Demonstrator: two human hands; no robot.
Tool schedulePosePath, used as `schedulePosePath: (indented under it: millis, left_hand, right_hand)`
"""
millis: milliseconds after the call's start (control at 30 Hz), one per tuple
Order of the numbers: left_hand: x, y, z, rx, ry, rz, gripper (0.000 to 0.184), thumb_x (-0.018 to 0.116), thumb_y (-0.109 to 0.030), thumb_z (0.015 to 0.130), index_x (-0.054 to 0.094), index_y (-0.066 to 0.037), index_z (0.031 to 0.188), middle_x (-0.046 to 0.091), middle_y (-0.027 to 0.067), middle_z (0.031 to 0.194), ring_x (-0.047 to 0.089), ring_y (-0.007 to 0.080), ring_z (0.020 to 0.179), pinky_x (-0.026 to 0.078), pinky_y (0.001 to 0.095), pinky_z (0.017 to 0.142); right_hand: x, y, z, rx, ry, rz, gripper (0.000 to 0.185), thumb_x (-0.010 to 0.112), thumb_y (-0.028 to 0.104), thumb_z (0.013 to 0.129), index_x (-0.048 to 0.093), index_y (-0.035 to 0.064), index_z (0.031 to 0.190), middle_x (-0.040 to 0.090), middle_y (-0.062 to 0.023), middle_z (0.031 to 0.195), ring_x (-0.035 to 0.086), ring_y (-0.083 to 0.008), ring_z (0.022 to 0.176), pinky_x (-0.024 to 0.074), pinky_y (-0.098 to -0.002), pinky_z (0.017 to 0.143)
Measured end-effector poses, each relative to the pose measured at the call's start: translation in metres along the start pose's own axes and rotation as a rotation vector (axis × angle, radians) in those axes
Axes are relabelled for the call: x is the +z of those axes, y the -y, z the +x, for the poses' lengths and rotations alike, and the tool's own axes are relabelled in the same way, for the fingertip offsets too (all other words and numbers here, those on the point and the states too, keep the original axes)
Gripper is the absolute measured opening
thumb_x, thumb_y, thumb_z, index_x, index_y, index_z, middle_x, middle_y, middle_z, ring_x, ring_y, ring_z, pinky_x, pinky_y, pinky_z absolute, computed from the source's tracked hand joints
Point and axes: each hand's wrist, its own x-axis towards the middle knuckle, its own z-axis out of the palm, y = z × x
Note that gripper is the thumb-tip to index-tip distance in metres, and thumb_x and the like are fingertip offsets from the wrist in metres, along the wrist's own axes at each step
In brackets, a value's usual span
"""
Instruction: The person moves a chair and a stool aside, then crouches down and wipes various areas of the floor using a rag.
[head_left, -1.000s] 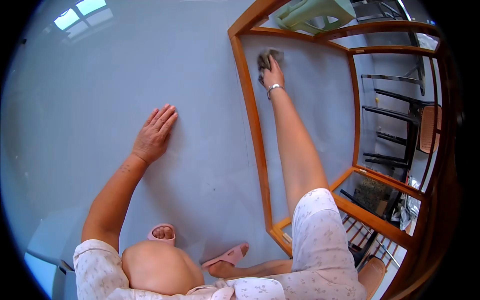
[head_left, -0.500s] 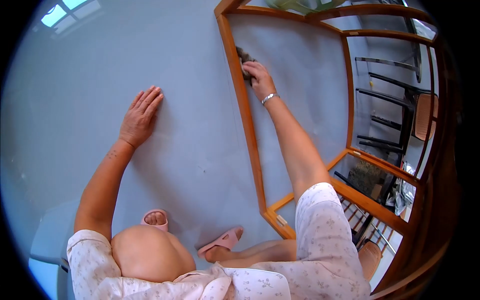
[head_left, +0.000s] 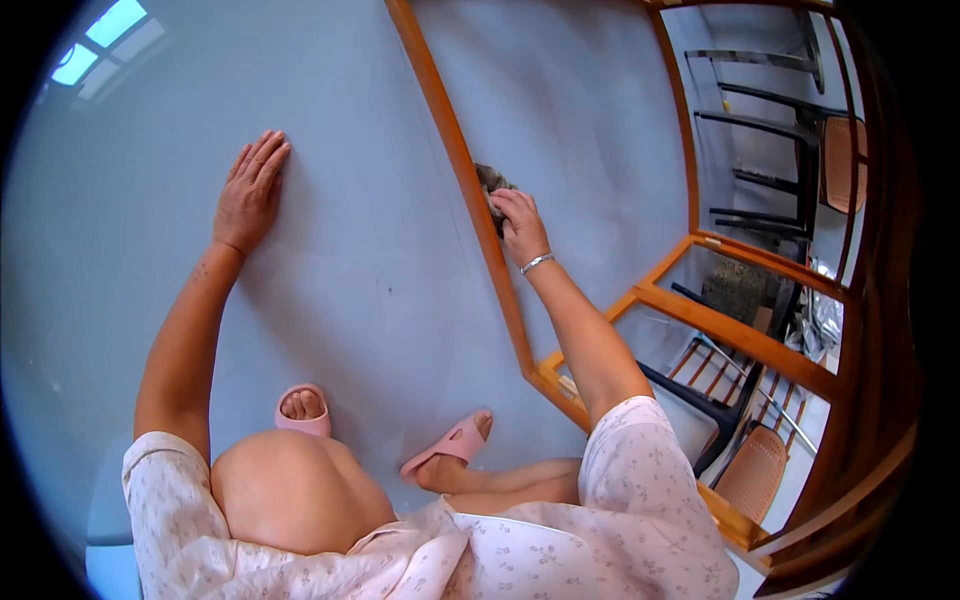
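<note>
- The grey-brown cloth (head_left: 492, 184) has just slid down along the long side bar of the wooden frame (head_left: 442, 98). It is now closer to the person. One second ago it was farther off, out on the floor inside the frame.
- Now the cloth is on the inner side of that bar and seems to touch it. So the rubbing seems to have gone from the open floor to the edge by the wood.
- The right hand (head_left: 522, 225) has come back with the cloth. Its fingers are bent over the cloth and hold it. I cannot tell what the thumb does.
- The left hand (head_left: 250, 198) has stayed in about the same place on the grey floor (head_left: 340, 170). It lies palm down, fingers long and almost side by side, and holds nothing. It looks like a prop to lean on.
- The view has tipped too, so the green stool at the top is out of sight.
</note>
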Motion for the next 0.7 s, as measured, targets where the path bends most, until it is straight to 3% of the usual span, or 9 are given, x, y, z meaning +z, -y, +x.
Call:
schedulePosePath:
  millis: [200,300,367,500,600,700]
  left_hand:
    - [0.007,0.001,-0.002,0.010,-0.019,0.043,0.039,0.045,-0.009,0.095,0.047,-0.012,0.133,0.043,0.0005,0.142,0.037,0.0169,0.134,0.028,0.0352,0.113]
    - [0.008,0.000,-0.002,0.011,-0.030,0.048,0.038,0.044,-0.009,0.095,0.047,-0.012,0.133,0.044,0.0007,0.142,0.037,0.0168,0.134,0.028,0.0351,0.113]
    - [0.011,0.000,-0.003,0.018,-0.030,0.063,0.038,0.044,-0.009,0.095,0.047,-0.011,0.133,0.044,0.0008,0.142,0.036,0.0168,0.134,0.028,0.0351,0.113]
    - [0.008,-0.003,-0.001,0.019,-0.017,0.092,0.037,0.043,-0.010,0.096,0.047,-0.011,0.133,0.044,0.0013,0.142,0.036,0.0168,0.134,0.027,0.0351,0.114]
    - [0.009,-0.002,-0.001,0.022,-0.014,0.086,0.037,0.042,-0.011,0.097,0.047,-0.011,0.133,0.043,0.0014,0.142,0.035,0.0166,0.135,0.026,0.0350,0.114]
    - [0.008,-0.003,-0.002,0.020,-0.012,0.113,0.036,0.042,-0.012,0.097,0.047,-0.011,0.133,0.043,0.0014,0.142,0.035,0.0163,0.135,0.026,0.0346,0.114]
  right_hand:
    - [-0.007,0.003,-0.051,0.193,0.042,0.052,0.035,0.047,-0.006,0.074,0.062,0.0018,0.106,0.058,-0.0111,0.117,0.048,-0.0316,0.114,0.0428,-0.0351,0.097]
    - [-0.003,-0.003,-0.061,0.356,0.035,0.168,0.040,0.046,0.001,0.077,0.060,0.0021,0.114,0.059,-0.0110,0.116,0.052,-0.0280,0.111,0.0422,-0.0315,0.096]
    - [-0.004,-0.008,-0.060,0.723,0.106,0.553,0.045,0.044,0.004,0.078,0.057,0.0008,0.121,0.060,-0.0085,0.114,0.055,-0.0223,0.106,0.0424,-0.0288,0.093]
    - [-0.002,-0.034,-0.055,0.785,0.152,0.832,0.049,0.045,0.004,0.077,0.055,-0.0004,0.125,0.061,-0.0065,0.109,0.056,-0.0164,0.099,0.0440,-0.0273,0.089]
    - [-0.018,-0.028,-0.043,0.976,0.231,1.157,0.046,0.043,0.005,0.076,0.056,-0.0019,0.120,0.062,-0.0060,0.101,0.057,-0.0135,0.086,0.0492,-0.0282,0.076]
    - [-0.023,-0.025,-0.036,1.043,0.215,1.329,0.038,0.039,0.004,0.080,0.058,-0.0027,0.112,0.063,-0.0085,0.096,0.062,-0.0163,0.081,0.0537,-0.0300,0.071]
